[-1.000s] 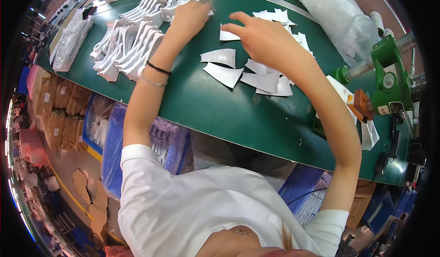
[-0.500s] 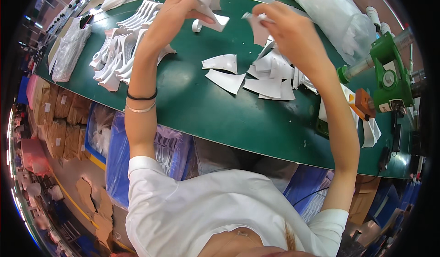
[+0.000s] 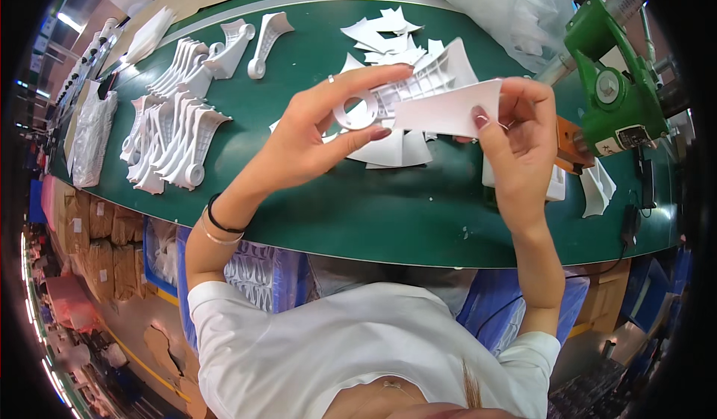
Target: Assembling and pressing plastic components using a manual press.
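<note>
Left hand (image 3: 310, 139) is up at frame centre, above the green table (image 3: 358, 210), fingers closed on the round-eyed end of a white plastic bracket (image 3: 407, 90): index finger along the top edge, thumb under the ring. Bracket is ribbed and fans out toward upper right; it is off the table, held in the air.

Right hand (image 3: 519, 131), centre right, pinches a white paper sheet (image 3: 448, 113) between thumb and fingertips at the sheet's right end. Sheet lies across the front of the bracket and covers its lower right part; whether it is stuck on or just laid against it, can't tell.

Under the hands: loose pile of white paper pieces (image 3: 388, 34) on the table, running to upper centre. Upper left: row of same-type white brackets (image 3: 175, 131) stacked on edge, 2 more lying singly beside them. Upper right: green machine (image 3: 616, 94) and a clear plastic bag (image 3: 497, 4).
</note>
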Motion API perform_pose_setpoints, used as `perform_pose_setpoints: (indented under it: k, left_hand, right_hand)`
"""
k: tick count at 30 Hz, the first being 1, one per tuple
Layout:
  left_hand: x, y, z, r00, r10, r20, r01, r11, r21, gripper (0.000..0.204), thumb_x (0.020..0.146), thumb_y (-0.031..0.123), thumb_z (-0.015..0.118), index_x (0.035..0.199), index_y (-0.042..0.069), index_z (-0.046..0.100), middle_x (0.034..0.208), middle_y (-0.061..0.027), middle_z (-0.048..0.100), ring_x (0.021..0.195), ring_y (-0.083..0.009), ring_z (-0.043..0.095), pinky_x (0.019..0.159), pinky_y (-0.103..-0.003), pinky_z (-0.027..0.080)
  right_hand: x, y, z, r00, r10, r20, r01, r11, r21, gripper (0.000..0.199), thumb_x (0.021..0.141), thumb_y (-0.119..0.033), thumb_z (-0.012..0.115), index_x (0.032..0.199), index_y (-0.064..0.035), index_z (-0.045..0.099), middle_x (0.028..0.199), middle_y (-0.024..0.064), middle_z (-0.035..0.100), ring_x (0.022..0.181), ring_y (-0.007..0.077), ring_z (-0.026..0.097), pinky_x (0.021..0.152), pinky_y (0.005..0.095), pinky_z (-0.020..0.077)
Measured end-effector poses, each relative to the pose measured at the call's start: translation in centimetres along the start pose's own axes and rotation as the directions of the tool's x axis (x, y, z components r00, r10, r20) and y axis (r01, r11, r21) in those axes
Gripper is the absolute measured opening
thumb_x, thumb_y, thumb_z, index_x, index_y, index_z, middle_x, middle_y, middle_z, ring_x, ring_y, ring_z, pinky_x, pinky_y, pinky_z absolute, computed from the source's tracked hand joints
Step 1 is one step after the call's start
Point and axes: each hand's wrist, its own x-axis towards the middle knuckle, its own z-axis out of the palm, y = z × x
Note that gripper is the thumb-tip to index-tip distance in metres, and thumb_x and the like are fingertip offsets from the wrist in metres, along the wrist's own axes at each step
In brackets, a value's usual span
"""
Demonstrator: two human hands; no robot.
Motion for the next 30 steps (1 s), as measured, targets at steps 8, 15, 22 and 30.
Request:
perform_pose_setpoints:
  k: [8, 15, 22, 30]
  left_hand:
    - [-0.7, -1.0, 1.7, 0.993, -0.091, -0.078, 0.098, 0.990, 0.104, 0.062, 0.082, -0.008, 0.065, 0.141, 0.001, 0.049, 0.137, -0.0094, 0.058, 0.092, -0.0074, 0.051, 0.071, -0.021, 0.039]
    - [-1.1, -0.9, 3.5, 0.984, 0.012, -0.176, 0.022, 0.982, 0.189, 0.064, 0.077, -0.011, 0.067, 0.138, 0.006, 0.054, 0.127, -0.0147, 0.063, 0.101, -0.0238, 0.067, 0.078, -0.030, 0.056]
    - [-1.5, -1.3, 3.3, 0.985, 0.131, -0.112, -0.093, 0.951, 0.294, 0.068, 0.078, -0.012, 0.068, 0.141, -0.001, 0.047, 0.130, -0.0166, 0.062, 0.111, -0.0218, 0.063, 0.076, -0.026, 0.055]
    - [-1.6, -1.4, 3.9, 0.985, 0.074, -0.159, -0.043, 0.981, 0.188, 0.068, 0.079, -0.009, 0.070, 0.142, -0.002, 0.045, 0.127, -0.0167, 0.064, 0.108, -0.0205, 0.064, 0.076, -0.025, 0.055]
  right_hand:
    - [-0.7, 0.7, -0.9, 0.983, -0.181, -0.006, 0.158, 0.873, -0.462, 0.024, 0.083, -0.003, 0.071, 0.103, -0.0076, 0.058, 0.083, -0.0010, 0.057, 0.066, 0.0050, 0.044, 0.056, 0.0215, 0.0312]
    - [-0.7, 1.7, -1.1, 0.927, -0.351, 0.131, 0.360, 0.737, -0.573, 0.024, 0.080, -0.001, 0.073, 0.097, -0.0091, 0.057, 0.087, 0.0024, 0.059, 0.083, 0.0156, 0.047, 0.073, 0.0280, 0.0364]
    - [-0.7, 2.1, -1.3, 0.891, -0.422, 0.166, 0.440, 0.716, -0.543, 0.025, 0.078, 0.004, 0.071, 0.093, -0.0091, 0.055, 0.088, 0.0036, 0.060, 0.089, 0.0190, 0.048, 0.084, 0.0327, 0.0348]
    - [-1.0, 2.7, -1.1, 0.902, -0.404, 0.151, 0.420, 0.742, -0.522, 0.024, 0.079, 0.006, 0.069, 0.093, -0.0075, 0.054, 0.090, 0.0045, 0.058, 0.091, 0.0191, 0.048, 0.085, 0.0318, 0.0360]
